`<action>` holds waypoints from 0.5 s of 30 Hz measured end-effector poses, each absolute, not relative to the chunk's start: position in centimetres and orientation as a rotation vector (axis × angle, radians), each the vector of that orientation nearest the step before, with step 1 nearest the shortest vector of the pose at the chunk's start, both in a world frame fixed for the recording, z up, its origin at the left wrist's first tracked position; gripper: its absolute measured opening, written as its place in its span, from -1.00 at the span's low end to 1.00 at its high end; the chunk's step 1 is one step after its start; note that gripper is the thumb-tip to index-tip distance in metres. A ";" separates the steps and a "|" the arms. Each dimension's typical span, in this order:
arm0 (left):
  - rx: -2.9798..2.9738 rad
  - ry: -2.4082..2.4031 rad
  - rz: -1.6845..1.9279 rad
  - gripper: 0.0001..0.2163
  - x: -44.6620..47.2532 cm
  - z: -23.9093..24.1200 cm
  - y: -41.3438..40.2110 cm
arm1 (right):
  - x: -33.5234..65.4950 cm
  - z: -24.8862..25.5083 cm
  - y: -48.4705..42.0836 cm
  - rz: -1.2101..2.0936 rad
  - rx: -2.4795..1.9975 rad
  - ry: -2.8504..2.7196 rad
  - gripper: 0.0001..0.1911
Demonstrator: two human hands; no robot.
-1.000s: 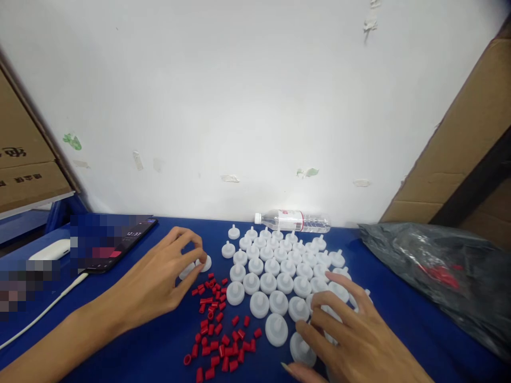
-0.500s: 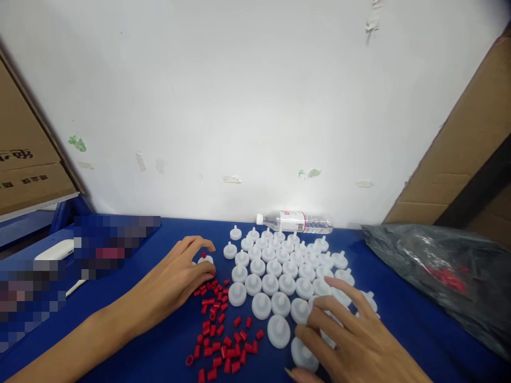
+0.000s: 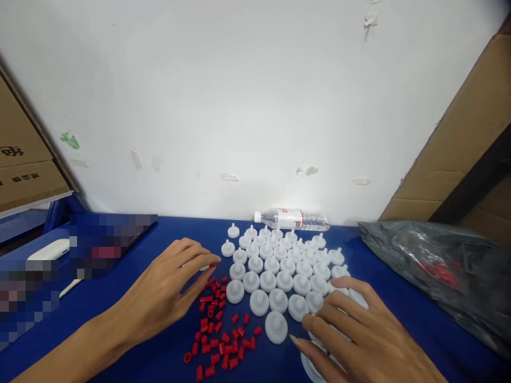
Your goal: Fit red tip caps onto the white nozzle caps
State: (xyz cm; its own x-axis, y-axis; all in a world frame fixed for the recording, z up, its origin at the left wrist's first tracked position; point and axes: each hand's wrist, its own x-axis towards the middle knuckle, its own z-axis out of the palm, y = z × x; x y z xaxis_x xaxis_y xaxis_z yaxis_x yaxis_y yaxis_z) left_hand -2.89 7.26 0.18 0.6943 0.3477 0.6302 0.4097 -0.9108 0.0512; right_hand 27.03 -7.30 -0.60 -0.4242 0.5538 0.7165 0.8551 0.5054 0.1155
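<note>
Characters (image 3: 11,151) mark the carton (image 3: 30,125) at frame left; left hand (image 3: 170,284) pinches a red cap (image 3: 213,265), right hand (image 3: 359,338), lower right, spreads over white discs (image 3: 285,282)

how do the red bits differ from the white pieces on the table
The red bits are small short tubes; the white pieces are wider, round discs with a spout. Many red bits lie on their sides, loosely scattered; most white pieces stand spout up, packed closer. Both sit on the blue table.

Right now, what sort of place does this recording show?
Probably a workshop or packing room: many matching white spouted pieces and small red pieces lie on a blue tabletop, with cardboard at both sides.
</note>
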 end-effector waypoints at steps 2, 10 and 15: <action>-2.794 -0.593 -1.045 -0.73 -2.8 0.1 7.3 | 27.2 -0.7 -7.3 -0.645 -1.156 -2.142 -0.56; -2.792 -0.603 -1.126 -0.82 -2.3 0.3 6.5 | 27.5 -1.6 -7.0 -0.785 -1.126 -2.421 -0.49; -2.803 -0.611 -1.143 -0.84 -2.2 0.1 5.8 | 27.3 -1.8 -7.2 -0.867 -1.043 -2.401 -0.61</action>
